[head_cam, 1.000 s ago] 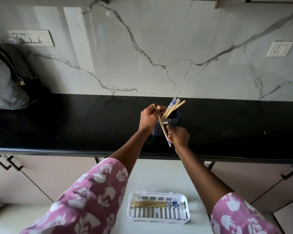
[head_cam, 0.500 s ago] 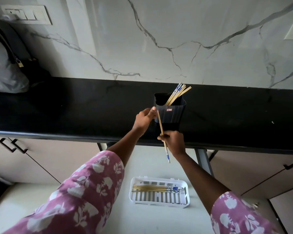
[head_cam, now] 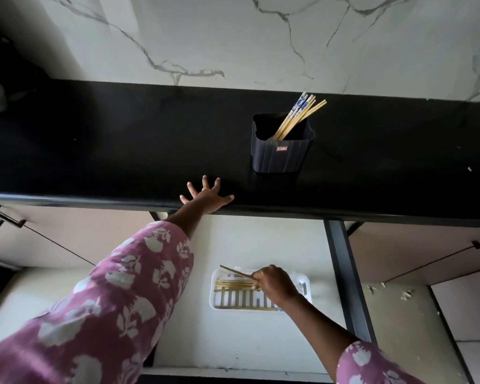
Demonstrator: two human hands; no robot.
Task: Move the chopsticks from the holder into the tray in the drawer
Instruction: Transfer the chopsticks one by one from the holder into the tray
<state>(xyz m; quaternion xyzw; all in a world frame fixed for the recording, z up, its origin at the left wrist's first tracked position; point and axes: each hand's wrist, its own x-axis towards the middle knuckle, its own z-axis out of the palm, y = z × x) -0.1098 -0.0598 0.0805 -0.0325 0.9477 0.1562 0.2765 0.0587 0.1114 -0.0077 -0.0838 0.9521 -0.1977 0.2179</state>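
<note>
Head view shows the right hand [head_cam: 275,284] low over the white tray [head_cam: 215,299] in the open drawer [head_cam: 233,342]. Its fingers [head_cam: 257,281] pinch a chopstick [head_cam: 234,272] whose free end slants up to the left above the chopsticks [head_cam: 233,284] lying there. Let go at that slant, it could land crosswise on them or slide over the rim onto the drawer floor. A bundle [head_cam: 299,115] leans in the dark holder [head_cam: 281,156] on the black surface [head_cam: 122,148]. The right arm reaches down and forward. The left hand [head_cam: 205,199] rests flat at the surface edge, fingers spread wide, arm outstretched.
</note>
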